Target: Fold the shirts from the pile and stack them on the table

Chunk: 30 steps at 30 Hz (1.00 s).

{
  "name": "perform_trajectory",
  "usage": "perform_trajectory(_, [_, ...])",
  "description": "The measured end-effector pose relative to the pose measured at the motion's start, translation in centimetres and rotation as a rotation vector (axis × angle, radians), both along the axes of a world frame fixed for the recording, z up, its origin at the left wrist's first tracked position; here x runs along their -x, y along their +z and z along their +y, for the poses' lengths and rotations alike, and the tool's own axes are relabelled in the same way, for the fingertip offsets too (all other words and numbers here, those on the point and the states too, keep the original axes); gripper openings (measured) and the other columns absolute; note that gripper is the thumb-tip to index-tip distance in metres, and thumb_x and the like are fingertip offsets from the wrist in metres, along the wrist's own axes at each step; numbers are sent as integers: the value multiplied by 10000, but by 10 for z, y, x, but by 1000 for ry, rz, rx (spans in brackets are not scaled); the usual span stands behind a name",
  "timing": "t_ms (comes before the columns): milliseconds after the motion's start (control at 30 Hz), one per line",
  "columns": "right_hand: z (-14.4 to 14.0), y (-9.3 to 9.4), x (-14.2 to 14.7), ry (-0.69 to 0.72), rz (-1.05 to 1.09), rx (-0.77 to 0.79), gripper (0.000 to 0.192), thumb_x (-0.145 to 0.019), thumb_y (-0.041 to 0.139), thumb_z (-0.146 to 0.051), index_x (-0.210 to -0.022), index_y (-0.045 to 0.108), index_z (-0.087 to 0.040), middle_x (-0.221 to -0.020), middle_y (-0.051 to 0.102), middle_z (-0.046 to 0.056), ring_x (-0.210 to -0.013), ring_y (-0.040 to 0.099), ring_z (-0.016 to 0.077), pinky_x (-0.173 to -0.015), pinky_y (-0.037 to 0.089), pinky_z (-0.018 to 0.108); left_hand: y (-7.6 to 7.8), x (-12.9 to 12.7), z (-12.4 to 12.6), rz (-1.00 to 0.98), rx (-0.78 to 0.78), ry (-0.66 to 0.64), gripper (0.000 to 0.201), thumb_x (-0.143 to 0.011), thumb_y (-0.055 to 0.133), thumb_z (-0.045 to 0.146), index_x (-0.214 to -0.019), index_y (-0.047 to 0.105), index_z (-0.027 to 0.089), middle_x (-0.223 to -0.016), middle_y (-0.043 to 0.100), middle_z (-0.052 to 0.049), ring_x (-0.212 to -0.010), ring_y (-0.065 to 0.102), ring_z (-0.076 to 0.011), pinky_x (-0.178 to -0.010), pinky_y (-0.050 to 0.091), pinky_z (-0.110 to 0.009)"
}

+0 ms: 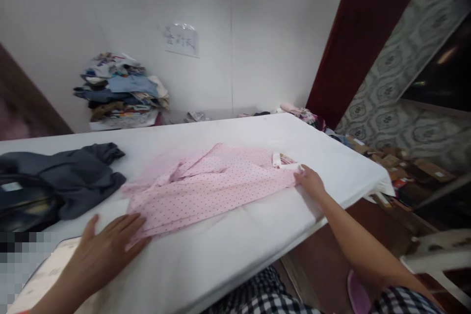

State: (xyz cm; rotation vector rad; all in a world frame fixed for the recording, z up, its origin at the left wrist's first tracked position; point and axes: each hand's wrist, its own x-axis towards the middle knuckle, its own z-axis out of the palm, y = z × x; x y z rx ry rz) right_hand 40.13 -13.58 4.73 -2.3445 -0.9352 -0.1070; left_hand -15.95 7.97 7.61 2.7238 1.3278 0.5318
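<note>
My left hand [105,248] lies spread flat and my right hand [311,181] presses the pink dotted cotton garment [206,186] at frame centre; best to keep both ends taut and smooth outward.

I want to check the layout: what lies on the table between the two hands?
In the head view, only the pink dotted garment lies between the left hand and the right hand.

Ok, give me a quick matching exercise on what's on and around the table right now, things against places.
Things:
1. pink dotted garment
2. dark grey garment
3. pile of clothes
4. cardboard boxes

Places:
A. on the floor, right of the table
B. against the back wall
C. mid-table, under the left hand and right hand
D. table's left end

Pairs: 1-C, 2-D, 3-B, 4-A
</note>
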Motion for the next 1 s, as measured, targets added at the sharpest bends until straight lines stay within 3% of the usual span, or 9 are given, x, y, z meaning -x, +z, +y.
perform_trajectory(100, [3,-8,-12,30,36,-93,453,-711,573,-369,-1113,683,-191,-878,728,83,-746,642,239,-654,473,325,5,4,-3,216,0,-112,409,-738,514,305,-1115,669,281,-1240,650,-73,-1172,574,-284,-1124,180,-547])
perform_trajectory(233, [0,-10,-20,6,50,-177,496,-692,539,-386,-1109,688,-160,-829,722,84,-731,634,256,-651,479,340,11,2,-6,353,10,-74,497,-772,402,107,-1203,628,207,-1288,613,-101,-1191,551,-264,-982,404,-465])
perform_trajectory(433, [-11,-4,-13,-31,31,-92,549,-731,493,-431,-1176,650,-149,-988,708,110,-860,645,277,-744,490,358,17,-7,-9,306,-83,-90,428,-801,380,27,-1053,678,202,-1072,680,-107,-996,607,-251,-833,477,-399])
perform_trajectory(500, [-16,-7,-17,-32,32,-25,563,-745,484,-456,-1202,632,-161,-938,712,104,-821,653,288,-710,497,374,17,-6,-14,273,-82,-109,427,-792,399,22,-1057,672,216,-1056,678,-95,-982,606,-240,-825,480,-388])
perform_trajectory(600, [-20,-13,-26,34,13,140,541,-777,453,-445,-1211,621,-168,-915,706,123,-825,663,323,-684,508,407,19,-3,-21,263,18,-122,438,-756,426,29,-1046,677,241,-1067,678,-72,-990,612,-226,-851,478,-380])
perform_trajectory(700, [-16,-14,-23,71,-197,122,523,-800,425,-423,-1203,614,-149,-1186,617,195,-1073,594,390,-808,504,471,32,-4,-18,200,194,-65,384,-783,527,222,-1146,649,256,-1168,661,-62,-1054,609,-234,-901,472,-363])
perform_trajectory(833, [11,0,14,319,-344,-114,438,-849,435,-418,-1194,600,-204,-1316,548,134,-1208,520,333,-971,454,473,56,-31,6,68,323,110,531,-849,433,568,-1245,585,248,-1163,670,-58,-909,660,-209,-768,502,-300])
perform_trajectory(900, [29,6,40,495,-308,-178,391,-879,447,-397,-1200,596,-231,-1302,570,99,-1236,504,286,-1016,432,451,60,-57,26,72,245,176,598,-845,412,604,-1272,556,212,-1221,637,-91,-952,650,-229,-778,491,-312])
perform_trajectory(1000, [51,3,73,657,-272,-114,378,-906,447,-381,-1228,591,-246,-1336,557,89,-1276,470,278,-1051,395,483,55,-96,55,213,222,243,593,-814,480,556,-1266,543,177,-1270,602,-135,-1043,621,-273,-785,485,-337])
